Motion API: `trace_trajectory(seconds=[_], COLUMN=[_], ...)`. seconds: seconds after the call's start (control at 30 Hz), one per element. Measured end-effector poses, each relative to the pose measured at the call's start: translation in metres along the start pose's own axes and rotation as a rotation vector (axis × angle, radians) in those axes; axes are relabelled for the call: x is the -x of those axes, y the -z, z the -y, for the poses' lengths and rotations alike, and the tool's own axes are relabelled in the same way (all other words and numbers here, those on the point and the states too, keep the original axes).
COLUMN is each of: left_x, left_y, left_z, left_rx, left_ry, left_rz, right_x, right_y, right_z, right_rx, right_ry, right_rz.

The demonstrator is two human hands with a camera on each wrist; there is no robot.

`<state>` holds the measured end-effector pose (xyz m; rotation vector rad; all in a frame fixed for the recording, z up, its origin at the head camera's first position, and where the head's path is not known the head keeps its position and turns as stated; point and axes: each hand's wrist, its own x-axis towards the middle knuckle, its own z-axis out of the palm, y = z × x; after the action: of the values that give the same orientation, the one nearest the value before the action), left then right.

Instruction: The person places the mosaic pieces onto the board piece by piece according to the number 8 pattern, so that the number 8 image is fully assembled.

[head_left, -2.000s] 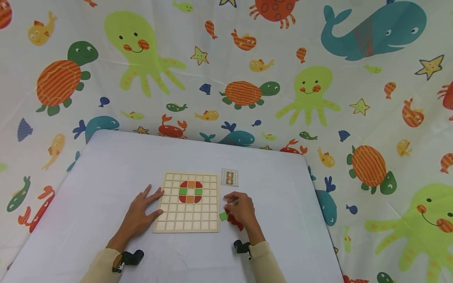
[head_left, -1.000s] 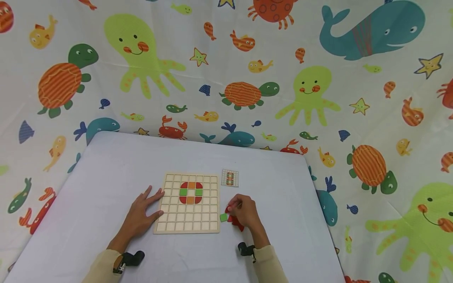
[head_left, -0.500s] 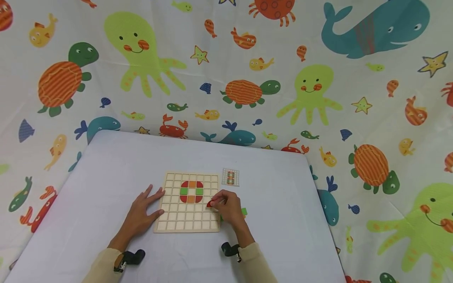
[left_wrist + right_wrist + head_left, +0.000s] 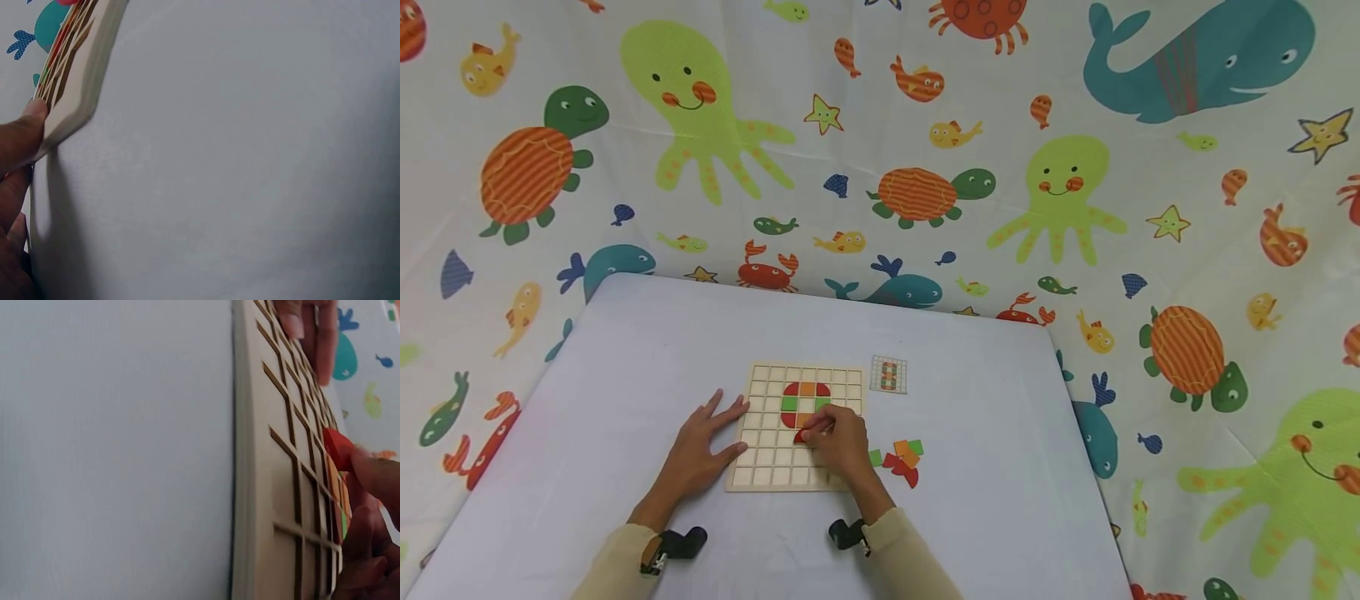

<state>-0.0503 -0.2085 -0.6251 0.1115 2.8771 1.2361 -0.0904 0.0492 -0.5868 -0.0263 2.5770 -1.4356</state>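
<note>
A wooden grid board [image 4: 760, 477] lies on the table, with red, orange and green tiles forming a ring in its upper middle. My left hand [image 4: 698, 450] rests at the board's left edge, fingers spread and touching the rim. My right hand [image 4: 841, 446] pinches a red tile with a rounded side [image 4: 800, 436] between thumb and finger, just below the ring. The right wrist view shows that red tile [image 4: 338, 449] tilted over the grid. The right hand hides part of the ring and the board's lower right.
Several loose tiles, among them an orange tile [image 4: 910, 458] and a green tile [image 4: 915, 447], lie right of the board. A small pattern card [image 4: 889, 375] lies beyond them. White cloth covers the table [image 4: 1000, 500]; a sea-animal curtain [image 4: 880, 125] hangs behind.
My right hand has picked a red tile from the loose pile and carried it left over the board to below the ring. My left hand has stayed at the board's edge.
</note>
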Motion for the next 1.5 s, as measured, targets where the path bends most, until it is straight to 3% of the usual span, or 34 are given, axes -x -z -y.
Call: trace_trajectory(seconds=[0.27,0.53,0.8,1.17,1.5], left_x=[-0.002,-0.003,-0.001,-0.001,0.0], left_y=[0.0,0.0,0.002,0.001,-0.001], left_z=[0.0,-0.002,-0.002,-0.001,-0.002], left_rx=[-0.006,-0.008,-0.012,-0.012,-0.012], left_ry=[0.014,-0.008,0.01,0.007,-0.004], left_rz=[0.01,-0.009,-0.002,-0.002,-0.02], right_x=[-0.003,-0.004,-0.003,0.0,0.004], right_y=[-0.022,-0.029,-0.034,-0.033,0.006], right_z=[0.006,0.009,0.011,0.005,-0.01], right_rx=[0.119,0.205,0.276,0.253,0.118], right_ry=[0.028,0.06,0.086,0.145,0.158], right_rz=[-0.029,-0.058,-0.043,-0.064,-0.112])
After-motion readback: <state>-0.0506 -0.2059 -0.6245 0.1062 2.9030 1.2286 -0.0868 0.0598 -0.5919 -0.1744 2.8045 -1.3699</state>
